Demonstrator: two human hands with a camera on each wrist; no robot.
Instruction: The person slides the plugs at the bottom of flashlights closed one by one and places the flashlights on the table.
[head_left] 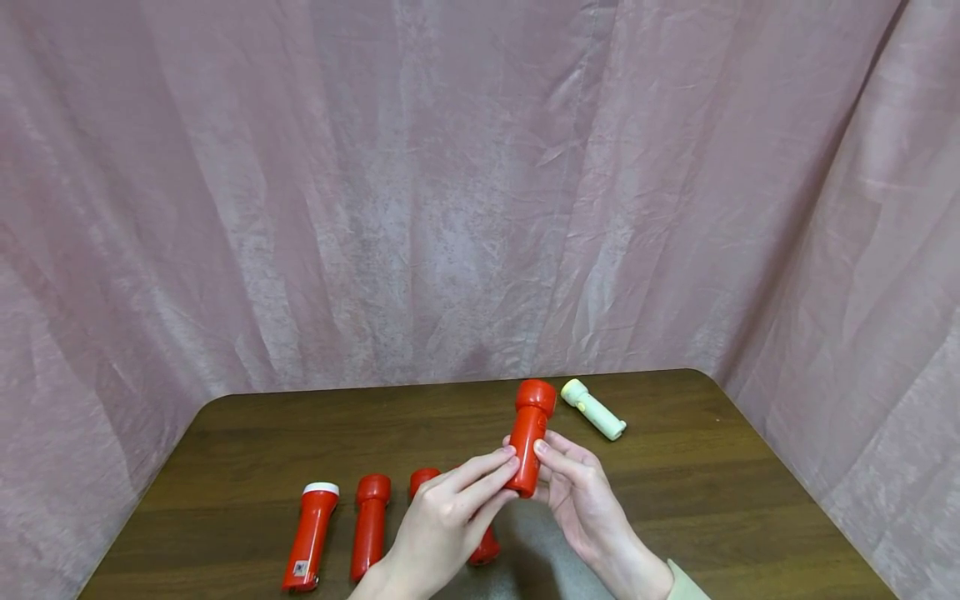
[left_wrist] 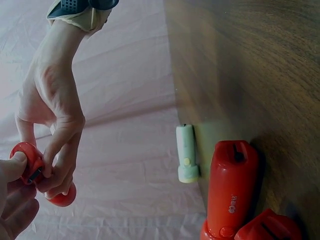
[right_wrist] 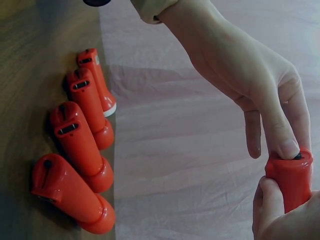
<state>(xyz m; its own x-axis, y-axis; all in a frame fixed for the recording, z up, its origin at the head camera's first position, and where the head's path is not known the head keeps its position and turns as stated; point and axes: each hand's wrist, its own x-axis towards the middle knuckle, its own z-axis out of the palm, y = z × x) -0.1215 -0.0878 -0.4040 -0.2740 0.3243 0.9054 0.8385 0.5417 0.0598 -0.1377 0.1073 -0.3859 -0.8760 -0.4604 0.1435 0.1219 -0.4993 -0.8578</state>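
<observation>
Both hands hold a red flashlight above the table, tilted with its wide head up and away. My left hand has its fingers along the left side of the lower body; its thumb touches the tail end beside a black slot. From the other side my right hand grips the barrel, thumb on the near side and fingers partly hidden behind it. The left wrist view shows the tail end of this flashlight between the two hands.
Several red flashlights lie in a row on the left of the wooden table, one with a white rim, another all red. My left hand partly covers the row. A pale green flashlight lies farther back. Pink curtains hang behind.
</observation>
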